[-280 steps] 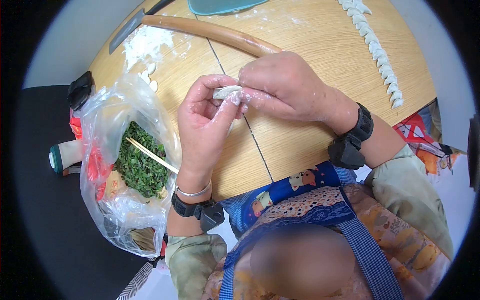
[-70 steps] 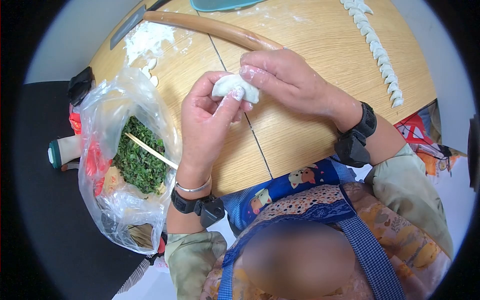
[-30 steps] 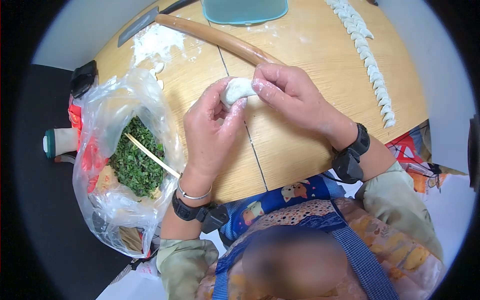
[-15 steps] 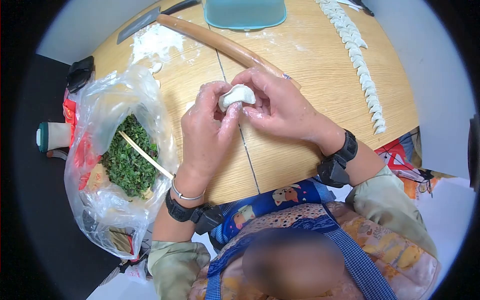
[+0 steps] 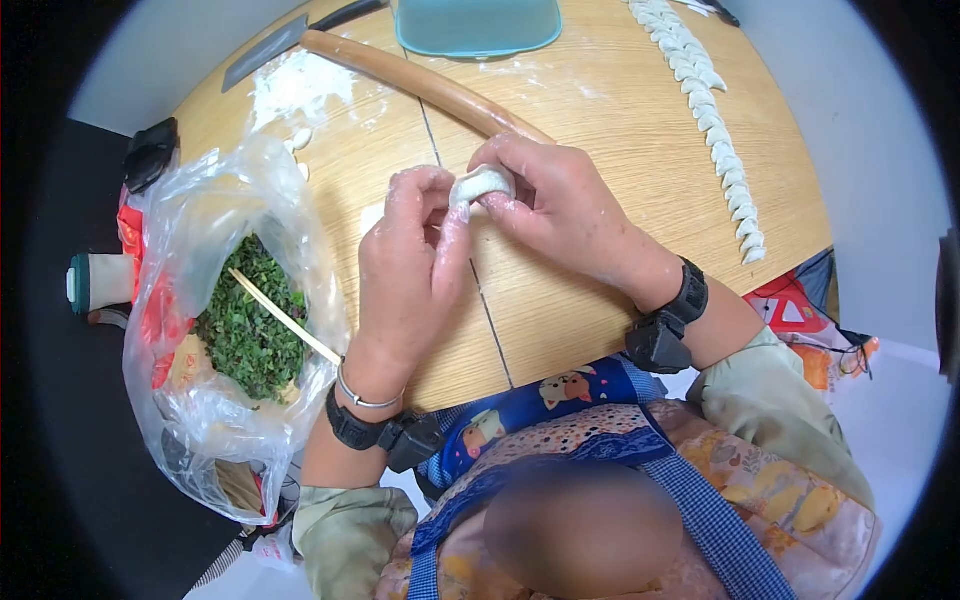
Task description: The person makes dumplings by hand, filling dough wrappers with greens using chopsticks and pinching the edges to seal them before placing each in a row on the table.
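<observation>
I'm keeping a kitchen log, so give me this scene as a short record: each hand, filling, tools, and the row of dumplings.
Left hand: holds one end of a dumpling
Right hand: on the same dumpling's other end
Filling: chopped greens in a clear bag, chopsticks resting in them
Tools: rolling pin beyond the hands; knife beside spilled flour
Row of dumplings: along the table's right side
</observation>
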The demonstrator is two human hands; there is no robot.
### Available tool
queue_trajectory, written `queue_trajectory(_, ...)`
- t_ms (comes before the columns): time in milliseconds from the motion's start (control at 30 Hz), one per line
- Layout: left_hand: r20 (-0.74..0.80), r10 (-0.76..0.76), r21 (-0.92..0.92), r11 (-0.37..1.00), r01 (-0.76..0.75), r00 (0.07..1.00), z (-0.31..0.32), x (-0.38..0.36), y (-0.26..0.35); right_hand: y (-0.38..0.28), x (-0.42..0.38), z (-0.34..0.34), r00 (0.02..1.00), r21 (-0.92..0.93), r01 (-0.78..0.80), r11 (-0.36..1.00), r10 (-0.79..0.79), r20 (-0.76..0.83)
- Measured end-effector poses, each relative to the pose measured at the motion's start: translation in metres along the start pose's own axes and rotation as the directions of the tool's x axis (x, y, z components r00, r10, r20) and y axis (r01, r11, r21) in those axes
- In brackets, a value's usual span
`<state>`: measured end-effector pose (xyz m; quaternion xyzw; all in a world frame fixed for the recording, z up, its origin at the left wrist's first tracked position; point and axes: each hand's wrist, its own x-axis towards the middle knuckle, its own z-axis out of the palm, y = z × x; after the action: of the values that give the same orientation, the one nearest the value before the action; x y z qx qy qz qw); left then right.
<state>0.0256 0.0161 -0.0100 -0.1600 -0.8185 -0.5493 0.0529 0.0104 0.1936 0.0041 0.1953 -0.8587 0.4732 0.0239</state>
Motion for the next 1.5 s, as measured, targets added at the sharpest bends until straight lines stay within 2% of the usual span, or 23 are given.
queue_trajectory(133,0.012,0.038,0.054,0.998,-0.039,0.999,-0.001,0.0,0.0,0.006,-0.001,0.006,0.999,-0.075,-0.002,0.997,-0.001,-0.045)
queue_trajectory(200,-0.07,0.1,0.106,0.99,-0.092,0.993,0.001,-0.001,-0.005,0.015,-0.002,0.005,0.972,-0.151,0.194,0.969,-0.211,-0.108)
queue_trajectory(233,-0.065,0.089,0.055,0.995,-0.085,0.994,0.001,-0.001,-0.002,0.009,-0.008,-0.009,0.969,-0.203,0.177,0.963,-0.207,-0.136)
queue_trajectory(300,-0.058,0.052,-0.024,0.998,-0.054,0.997,0.0,-0.001,-0.002,-0.013,-0.019,-0.031,0.995,-0.188,0.054,0.981,-0.068,-0.07)
queue_trajectory(400,0.023,0.09,-0.002,0.996,-0.09,0.996,0.002,-0.004,0.0,-0.013,-0.04,-0.077,0.981,-0.263,0.104,0.959,-0.142,-0.131)
queue_trajectory(467,0.038,0.134,0.015,0.991,-0.134,0.99,0.004,-0.007,0.0,-0.002,-0.045,-0.122,0.974,-0.387,-0.023,0.922,-0.065,-0.215)
queue_trajectory(533,0.102,0.174,0.072,0.981,-0.182,0.979,0.005,-0.008,0.003,0.037,-0.043,-0.172,0.94,-0.443,-0.113,0.889,-0.049,-0.337)
queue_trajectory(600,0.119,0.188,0.091,0.976,-0.199,0.975,0.004,-0.009,0.005,0.078,-0.044,-0.22,0.909,-0.527,-0.309,0.792,0.081,-0.41)
queue_trajectory(667,0.142,0.203,0.118,0.968,-0.22,0.969,0.002,-0.008,0.005,0.109,-0.045,-0.249,0.87,-0.481,-0.458,0.748,0.267,-0.414)
queue_trajectory(767,0.142,0.211,0.113,0.967,-0.228,0.967,0.003,-0.007,0.005,0.141,-0.045,-0.257,0.892,-0.473,-0.422,0.773,0.26,-0.37)
queue_trajectory(900,0.166,0.151,0.118,0.978,-0.172,0.974,0.003,-0.006,0.004,0.164,-0.04,-0.248,0.905,-0.414,-0.391,0.822,0.262,-0.336)
queue_trajectory(967,0.174,0.148,0.116,0.979,-0.169,0.974,0.003,-0.006,0.004,0.172,-0.038,-0.244,0.916,-0.473,-0.378,0.796,0.248,-0.315)
queue_trajectory(1200,0.203,0.148,0.134,0.975,-0.177,0.968,0.003,-0.006,0.004,0.175,-0.035,-0.24,0.912,-0.454,-0.374,0.809,0.231,-0.34)
queue_trajectory(1400,0.213,0.157,0.15,0.97,-0.191,0.964,0.003,-0.007,0.004,0.176,-0.037,-0.245,0.936,-0.4,-0.314,0.861,0.212,-0.279)
queue_trajectory(1500,0.219,0.162,0.151,0.969,-0.198,0.962,0.003,-0.007,0.004,0.175,-0.037,-0.245,0.916,-0.304,-0.363,0.881,0.277,-0.29)
